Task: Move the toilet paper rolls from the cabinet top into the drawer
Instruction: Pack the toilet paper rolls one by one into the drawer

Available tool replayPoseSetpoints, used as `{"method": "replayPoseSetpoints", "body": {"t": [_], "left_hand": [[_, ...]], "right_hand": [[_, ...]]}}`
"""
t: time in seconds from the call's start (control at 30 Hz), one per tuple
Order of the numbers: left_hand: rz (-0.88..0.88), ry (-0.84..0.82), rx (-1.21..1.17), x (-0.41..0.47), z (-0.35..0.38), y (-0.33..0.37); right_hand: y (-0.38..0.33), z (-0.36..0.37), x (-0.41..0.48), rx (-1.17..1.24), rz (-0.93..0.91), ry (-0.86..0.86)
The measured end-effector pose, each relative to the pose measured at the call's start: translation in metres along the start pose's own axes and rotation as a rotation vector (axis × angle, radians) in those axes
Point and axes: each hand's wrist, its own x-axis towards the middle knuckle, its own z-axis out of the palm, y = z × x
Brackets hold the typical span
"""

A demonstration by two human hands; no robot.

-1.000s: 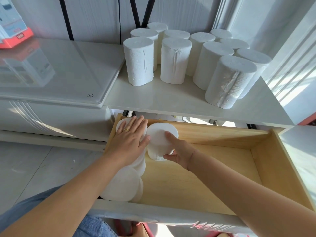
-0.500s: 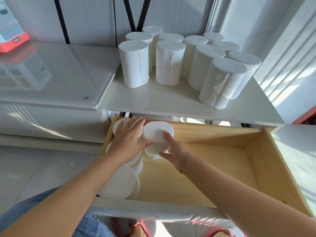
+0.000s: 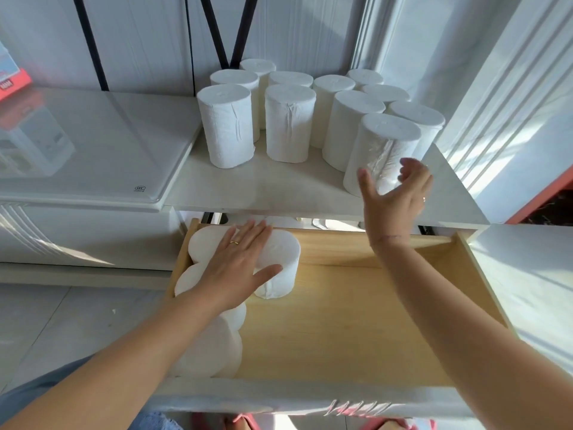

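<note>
Fingers of the right hand are standing wide apart around the nearest toilet paper roll, the one at the front right of the cluster on the cabinet top. They are blurred and gripping nothing yet, and I cannot tell whether they are touching its wrapper. The left hand is lying flat, fingers straight, on the tops of the upright rolls in the drawer. It is resting across the back pair in the left rear corner, and more rolls are lining the left wall toward the front.

From where I am standing, the person is going for the next roll. Doing it well probably means closing thumb and fingers around the roll's middle, firmly but without crushing such soft paper, since the glossy wrap is looking slippery. Lifting straight up should be sparing the neighbour packed just behind it. Setting the roll down upright beside the back pair would be starting a tidy second column. The flat left hand is well placed for steadying the stored rolls against a knock.
</note>
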Motion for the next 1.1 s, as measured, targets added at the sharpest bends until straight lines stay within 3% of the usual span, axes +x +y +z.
{"method": "replayPoseSetpoints", "body": {"t": [0.07,0.2,0.47,0.67,0.8,0.97,1.1], "left_hand": [[0.012,-0.013,0.026,0.002,0.005,0.004],[0.01,-0.017,0.058,0.002,0.01,0.003],[0.002,0.003,0.052,0.002,0.011,0.005],[0.005,0.011,0.038,0.001,0.012,0.004],[0.013,0.011,0.015,0.001,0.01,0.003],[0.002,0.028,0.008,0.001,0.011,0.004],[-0.009,0.028,0.024,0.002,0.01,0.004]], "right_hand": [[0.009,-0.005,0.031,-0.014,0.002,0.007],[0.025,-0.006,0.07,0.036,0.018,-0.22],[0.033,0.004,0.088,0.134,0.089,-0.498],[0.031,0.002,0.066,0.174,0.086,-0.581],[0.023,-0.025,0.039,0.319,0.096,-0.811],[0.04,-0.066,0.004,0.221,0.054,-1.094],[0.069,-0.062,-0.022,0.155,0.12,-1.244]]}}
